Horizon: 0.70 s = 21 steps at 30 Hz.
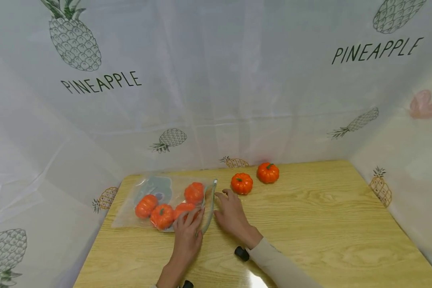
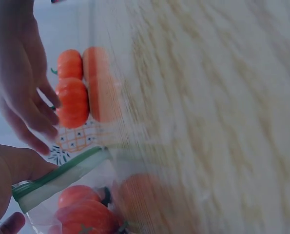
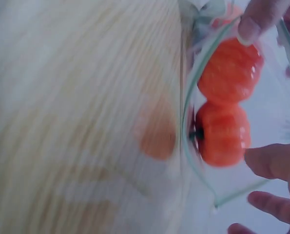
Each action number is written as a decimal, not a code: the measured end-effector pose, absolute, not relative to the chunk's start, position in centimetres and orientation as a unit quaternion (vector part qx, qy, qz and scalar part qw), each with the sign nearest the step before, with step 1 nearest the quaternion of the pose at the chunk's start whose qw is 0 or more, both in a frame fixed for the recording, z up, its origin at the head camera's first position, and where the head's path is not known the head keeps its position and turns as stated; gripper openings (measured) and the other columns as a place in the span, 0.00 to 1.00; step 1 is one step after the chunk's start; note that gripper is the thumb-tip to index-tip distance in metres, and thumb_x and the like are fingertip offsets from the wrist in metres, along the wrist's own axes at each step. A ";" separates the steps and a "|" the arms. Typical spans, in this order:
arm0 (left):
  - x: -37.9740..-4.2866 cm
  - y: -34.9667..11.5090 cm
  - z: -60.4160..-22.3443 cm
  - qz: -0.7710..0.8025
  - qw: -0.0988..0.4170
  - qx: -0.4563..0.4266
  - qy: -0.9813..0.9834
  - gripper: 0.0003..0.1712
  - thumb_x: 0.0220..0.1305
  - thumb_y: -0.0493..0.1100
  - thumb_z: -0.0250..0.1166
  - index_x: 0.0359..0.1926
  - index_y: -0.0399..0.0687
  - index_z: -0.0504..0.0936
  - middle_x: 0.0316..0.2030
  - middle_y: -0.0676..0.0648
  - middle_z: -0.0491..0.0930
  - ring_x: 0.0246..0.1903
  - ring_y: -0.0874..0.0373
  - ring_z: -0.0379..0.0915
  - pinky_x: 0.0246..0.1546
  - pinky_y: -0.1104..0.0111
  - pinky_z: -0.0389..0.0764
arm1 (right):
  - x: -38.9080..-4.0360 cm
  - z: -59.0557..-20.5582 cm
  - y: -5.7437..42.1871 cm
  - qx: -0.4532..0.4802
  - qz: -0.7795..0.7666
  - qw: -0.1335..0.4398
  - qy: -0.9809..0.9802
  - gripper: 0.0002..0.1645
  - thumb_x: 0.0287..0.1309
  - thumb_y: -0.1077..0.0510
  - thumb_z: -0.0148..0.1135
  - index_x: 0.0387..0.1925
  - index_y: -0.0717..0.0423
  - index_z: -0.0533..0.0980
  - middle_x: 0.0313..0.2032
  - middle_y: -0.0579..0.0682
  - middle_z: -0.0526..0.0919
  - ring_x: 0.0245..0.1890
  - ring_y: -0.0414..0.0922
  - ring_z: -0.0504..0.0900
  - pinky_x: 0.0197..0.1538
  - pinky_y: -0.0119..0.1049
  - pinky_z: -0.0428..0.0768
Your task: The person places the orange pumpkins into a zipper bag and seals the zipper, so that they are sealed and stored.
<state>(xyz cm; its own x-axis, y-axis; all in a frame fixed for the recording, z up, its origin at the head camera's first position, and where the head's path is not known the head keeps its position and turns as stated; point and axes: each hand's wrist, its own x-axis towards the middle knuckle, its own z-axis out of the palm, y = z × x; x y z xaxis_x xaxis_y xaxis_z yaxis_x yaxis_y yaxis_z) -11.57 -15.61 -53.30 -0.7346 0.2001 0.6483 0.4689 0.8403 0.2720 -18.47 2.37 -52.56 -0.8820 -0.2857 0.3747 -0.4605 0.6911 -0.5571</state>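
Observation:
A clear zip bag point(image 1: 129, 218) with a green-edged mouth lies on the left of the table, and several small orange pumpkins point(image 1: 162, 216) show inside it. My left hand point(image 1: 188, 236) grips the bag at its mouth, with the thumb at the green rim point(image 2: 62, 178) in the left wrist view. My right hand point(image 1: 232, 214) is just right of the mouth, fingers loosely bent and nothing held. In the right wrist view the mouth gapes, and the right thumb overlaps a pumpkin point(image 3: 223, 134) inside. Two more pumpkins, one nearer point(image 1: 242, 183) and one farther point(image 1: 268, 173), sit outside, beyond the right hand.
The wooden table point(image 1: 327, 224) extends to the right of both hands. A pale curtain point(image 1: 216, 88) printed with pineapples hangs behind its back edge and along the sides. A blue-grey patch point(image 1: 158, 188) shows at the bag's back part. Each wrist carries a small black device point(image 1: 242, 253).

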 end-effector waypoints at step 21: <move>-11.4 -15.5 -53.3 -0.230 0.303 -0.181 -0.907 0.48 0.33 0.18 0.79 0.64 0.38 0.84 0.60 0.44 0.82 0.55 0.40 0.71 0.49 0.44 0.67 | -21.3 -52.3 11.9 0.075 0.334 0.176 -0.923 0.47 0.50 0.61 0.82 0.68 0.73 0.69 0.62 0.74 0.70 0.61 0.72 0.70 0.61 0.67 0.71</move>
